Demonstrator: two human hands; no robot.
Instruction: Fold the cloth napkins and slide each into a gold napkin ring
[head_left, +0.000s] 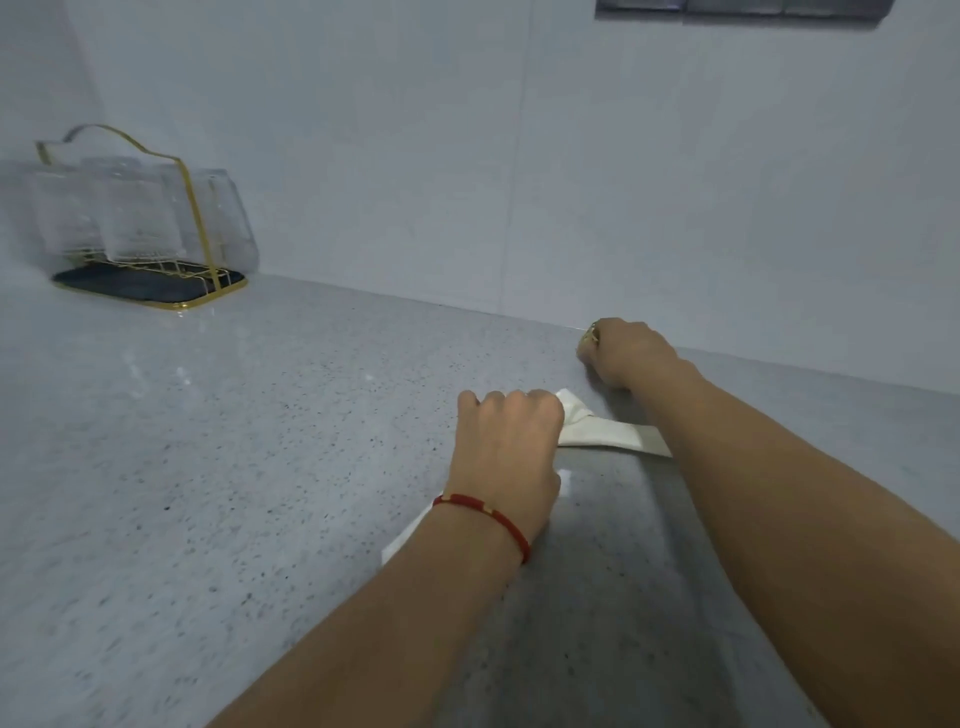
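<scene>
Napkin (597, 428), white, folded to a narrow strip, lies on the grey worktop (208, 467). Left hand (506, 447) is curled over its near end, gripping it. Right hand (623, 353) is clenched near the back wall, with a glint of gold at the fingers, likely a napkin ring (592, 332). Folding looks done; ring not yet on the strip. No other napkins visible.
</scene>
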